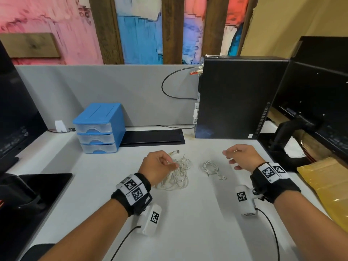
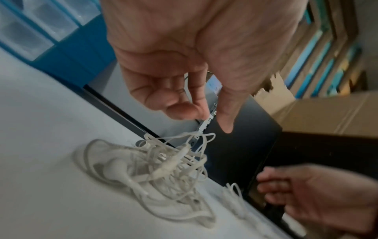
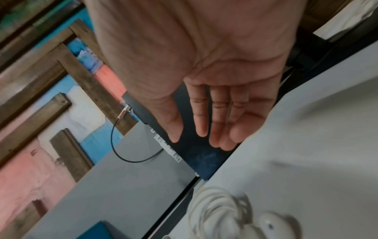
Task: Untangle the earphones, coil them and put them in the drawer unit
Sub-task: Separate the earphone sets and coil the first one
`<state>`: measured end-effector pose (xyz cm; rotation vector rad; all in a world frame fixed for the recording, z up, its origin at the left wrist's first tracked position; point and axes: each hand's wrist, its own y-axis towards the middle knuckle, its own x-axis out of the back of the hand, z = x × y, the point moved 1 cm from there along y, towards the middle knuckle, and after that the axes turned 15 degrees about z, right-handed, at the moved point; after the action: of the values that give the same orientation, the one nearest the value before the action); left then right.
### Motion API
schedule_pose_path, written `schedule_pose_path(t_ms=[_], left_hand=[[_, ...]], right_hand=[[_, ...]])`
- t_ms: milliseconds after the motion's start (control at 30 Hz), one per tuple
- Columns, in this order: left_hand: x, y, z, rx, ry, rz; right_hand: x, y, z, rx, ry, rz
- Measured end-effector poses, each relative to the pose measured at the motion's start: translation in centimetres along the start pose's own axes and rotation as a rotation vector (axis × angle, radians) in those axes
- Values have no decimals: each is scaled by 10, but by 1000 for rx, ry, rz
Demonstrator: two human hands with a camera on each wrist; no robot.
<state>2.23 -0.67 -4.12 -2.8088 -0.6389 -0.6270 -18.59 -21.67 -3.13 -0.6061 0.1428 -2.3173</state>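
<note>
Left hand (image 1: 157,166) above tangled earphones (image 1: 177,175)

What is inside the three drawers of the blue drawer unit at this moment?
All three drawers of the blue drawer unit are closed. Through their frosted fronts nothing can be made out, so their contents cannot be told.

An office cubicle. A grey partition (image 1: 105,91) backs the white desk (image 1: 188,223). A computer tower (image 1: 239,98) and monitors (image 1: 320,95) stand there.
</note>
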Motion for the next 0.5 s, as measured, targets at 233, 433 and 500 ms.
schedule_pose_path(t_ms=[233, 433, 500], left_hand=[[-8, 15, -11, 171, 684, 246], [50, 4, -74, -71, 345, 154], [69, -3, -99, -172, 263, 133]], right_hand=[[-31, -15, 28, 98, 25, 108], [-51, -28, 66, 283, 13, 193], [-58, -34, 89, 393, -17, 258]])
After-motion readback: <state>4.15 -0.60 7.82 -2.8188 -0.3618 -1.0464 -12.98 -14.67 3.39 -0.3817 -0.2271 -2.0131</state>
